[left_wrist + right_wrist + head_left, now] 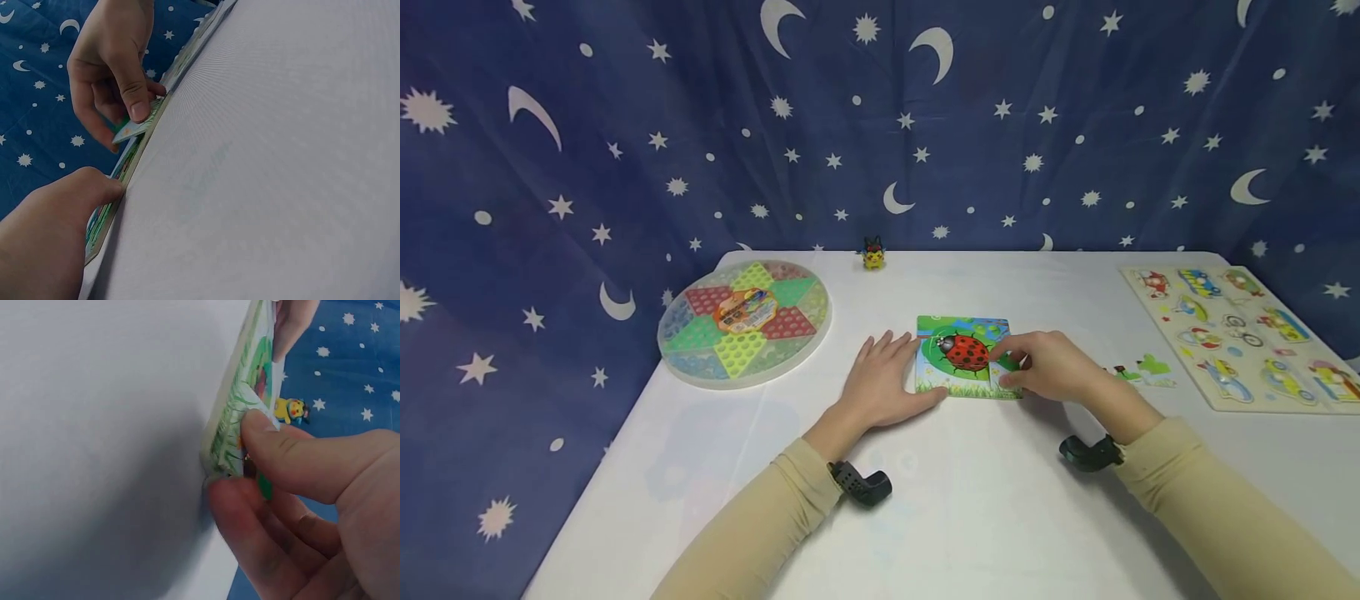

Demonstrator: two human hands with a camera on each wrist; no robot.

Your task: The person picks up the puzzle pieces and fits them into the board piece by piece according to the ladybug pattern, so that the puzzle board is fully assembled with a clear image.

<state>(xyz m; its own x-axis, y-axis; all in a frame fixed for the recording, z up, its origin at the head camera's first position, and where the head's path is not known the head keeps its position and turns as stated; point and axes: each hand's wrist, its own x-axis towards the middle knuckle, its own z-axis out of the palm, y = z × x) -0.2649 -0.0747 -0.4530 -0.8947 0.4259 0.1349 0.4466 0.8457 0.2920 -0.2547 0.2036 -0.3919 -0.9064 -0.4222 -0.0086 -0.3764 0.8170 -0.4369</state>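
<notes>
A square ladybug jigsaw puzzle (955, 357) lies flat on the white table, its picture showing a red beetle on green. At its left side rests my left hand (882, 383), fingers spread, with the thumb touching the near edge. Over the near right corner, my right hand (1051, 365) pinches a puzzle piece (232, 428) between thumb and fingers. In the left wrist view, that piece (132, 130) is tilted, with one side raised above the board. The right fingers hide part of it.
Loose puzzle pieces (1150, 370) lie to the right, partly behind the right wrist. Beyond them is a peg puzzle board (1213, 354). A round Chinese checkers board (745, 325) sits at the left. A small yellow figure (873, 255) stands by the back edge.
</notes>
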